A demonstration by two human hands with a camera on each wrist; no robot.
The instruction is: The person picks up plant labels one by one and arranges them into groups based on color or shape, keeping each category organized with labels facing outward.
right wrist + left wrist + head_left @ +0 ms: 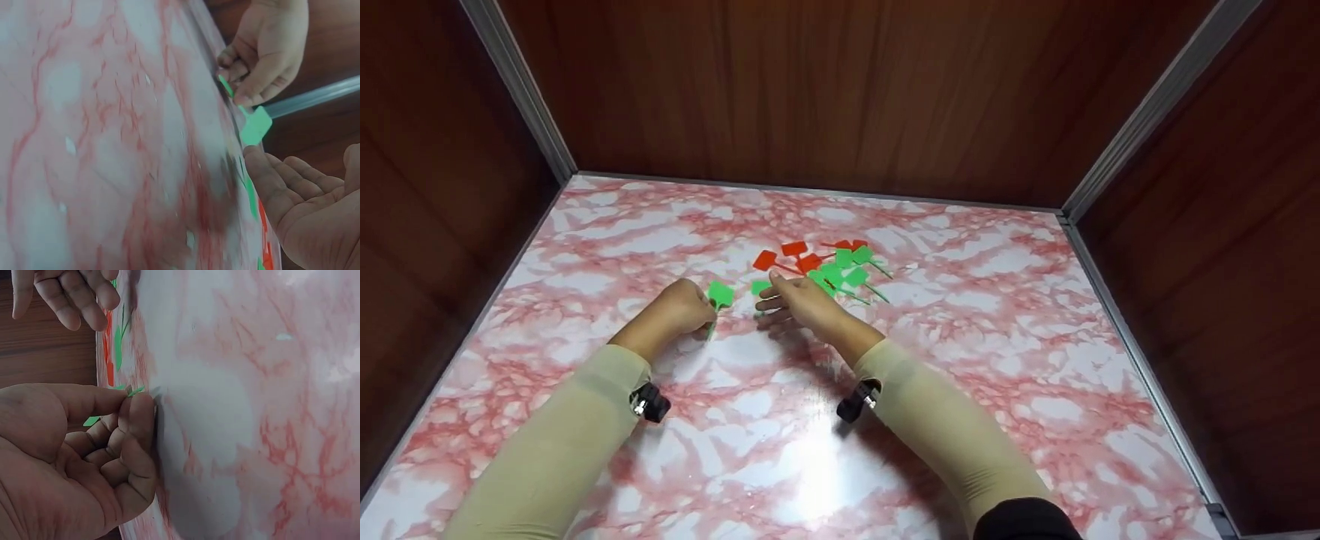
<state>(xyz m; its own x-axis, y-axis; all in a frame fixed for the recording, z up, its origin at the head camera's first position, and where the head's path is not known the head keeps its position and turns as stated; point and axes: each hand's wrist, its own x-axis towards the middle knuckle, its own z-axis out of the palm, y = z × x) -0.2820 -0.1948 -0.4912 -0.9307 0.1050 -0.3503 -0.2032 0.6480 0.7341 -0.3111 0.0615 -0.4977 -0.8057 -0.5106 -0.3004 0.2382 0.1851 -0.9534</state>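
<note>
L hand pinches flat sq. green tag by stem; R hand empty, outstretched, over marbled tbl.

- Left grip, a bare hand at upper right: thumb and fingers pinch the thin stem of a green tag.
- Right grip, lower right: fingers extended, one fingertip just below the tag's flat head; contact uncertain.
- Red pieces and another green piece: on the pink-and-white marbled surface, near its edge.
- Beyond: brown wood-grained panel, pale metal strip.
</note>
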